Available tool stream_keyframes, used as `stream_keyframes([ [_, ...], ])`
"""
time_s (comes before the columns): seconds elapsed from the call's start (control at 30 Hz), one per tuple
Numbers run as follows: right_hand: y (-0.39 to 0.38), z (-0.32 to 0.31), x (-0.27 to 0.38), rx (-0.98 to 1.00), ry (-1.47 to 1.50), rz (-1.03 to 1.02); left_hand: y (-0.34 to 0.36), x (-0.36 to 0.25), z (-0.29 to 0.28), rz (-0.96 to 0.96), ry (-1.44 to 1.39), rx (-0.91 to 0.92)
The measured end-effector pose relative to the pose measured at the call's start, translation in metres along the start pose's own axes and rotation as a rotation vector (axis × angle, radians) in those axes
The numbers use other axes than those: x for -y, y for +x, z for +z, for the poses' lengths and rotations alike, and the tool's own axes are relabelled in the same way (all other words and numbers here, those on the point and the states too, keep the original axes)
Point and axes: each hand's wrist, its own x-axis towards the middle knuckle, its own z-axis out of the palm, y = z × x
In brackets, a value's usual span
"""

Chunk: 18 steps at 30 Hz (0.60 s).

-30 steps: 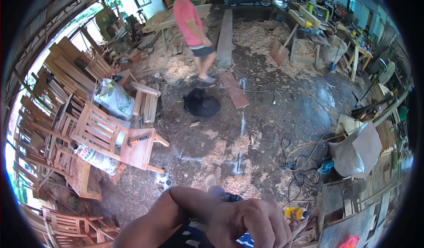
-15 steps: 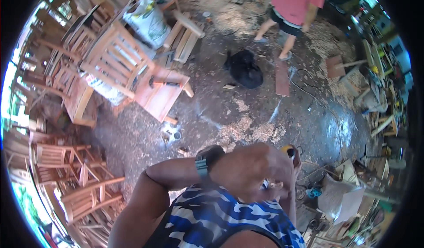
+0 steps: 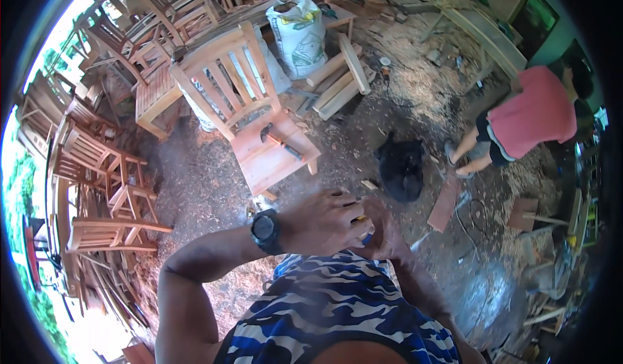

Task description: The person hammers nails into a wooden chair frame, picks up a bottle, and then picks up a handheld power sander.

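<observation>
My left hand [image 3: 323, 220], with a black watch on its wrist, is in front of my torso, its bent fingers wrapped over a small yellow-and-dark object [image 3: 363, 227]. My right hand [image 3: 381, 234] grips the same object from the right, partly hidden behind the left; what the object is I cannot make out. Ahead of my hands stands an unfinished wooden chair [image 3: 259, 167] with a slatted back, a hammer [image 3: 282, 142] lying on its seat.
A black dog [image 3: 400, 169] lies on the shaving-strewn floor beside a reddish board [image 3: 442, 203]. A person [image 3: 525, 112] in pink bends at the right. A white sack [image 3: 296, 43] and timber [image 3: 337, 88] are behind the chair; several wooden chairs [image 3: 110, 234] crowd the left.
My view has swung left toward the chairs. My hands have drawn together over the yellow object. The person in pink has moved rightward and now bends over.
</observation>
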Motion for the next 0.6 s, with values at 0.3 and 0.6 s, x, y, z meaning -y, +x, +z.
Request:
stream_keyframes([
  [0.3,0.096,-0.054,-0.073,0.16,0.067,-0.12,0.07,0.07,-0.022,-0.161,-0.068,-0.118],
  [0.6,0.141,-0.082,-0.105,-0.078,-0.072,-0.039,0.124,0.114,-0.023,-0.181,0.018,-0.31],
])
